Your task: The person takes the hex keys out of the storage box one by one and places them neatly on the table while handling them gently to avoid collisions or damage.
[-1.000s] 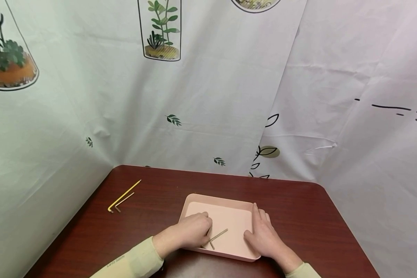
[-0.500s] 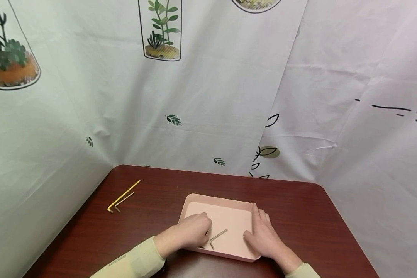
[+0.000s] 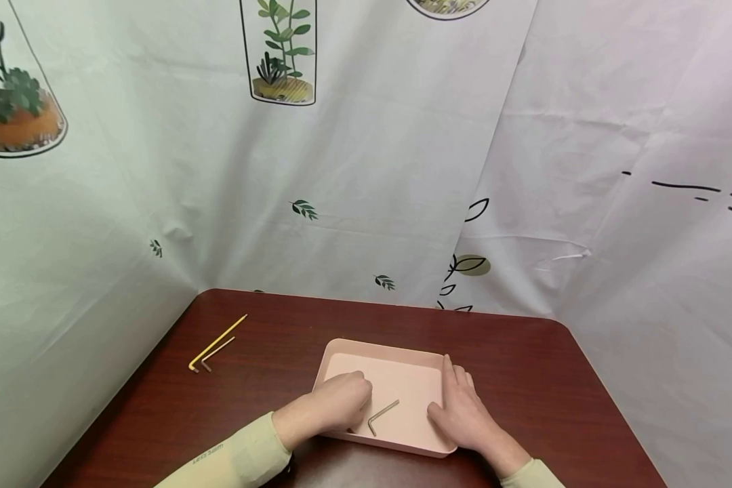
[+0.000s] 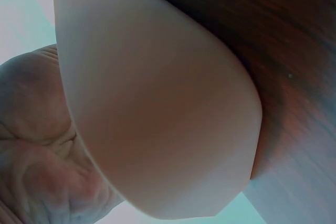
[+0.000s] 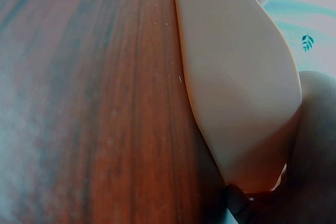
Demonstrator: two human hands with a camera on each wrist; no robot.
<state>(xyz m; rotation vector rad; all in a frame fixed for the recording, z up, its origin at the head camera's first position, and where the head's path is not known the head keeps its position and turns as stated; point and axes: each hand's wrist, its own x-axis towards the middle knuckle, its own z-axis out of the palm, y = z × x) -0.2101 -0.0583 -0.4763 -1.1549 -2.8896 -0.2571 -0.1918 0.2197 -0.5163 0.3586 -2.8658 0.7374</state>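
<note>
Keys point(image 3: 218, 341): two left on the table point(image 3: 280, 325), another in the tray point(image 3: 378, 350).
Left hand point(image 3: 343, 401): curled into the tray, hold hidden; seemingly handling a key; next wants a sure pinch.
Right hand point(image 3: 461, 412): thumb inside, pinching the wall; should brace.

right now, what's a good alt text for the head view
A person's left hand, fingertips hidden, is curled inside a pink tray beside an L-shaped metal key, while the right hand holds the tray's right side. On the dark red-brown table to the left lie a long yellow L-shaped key and a shorter key.
</note>
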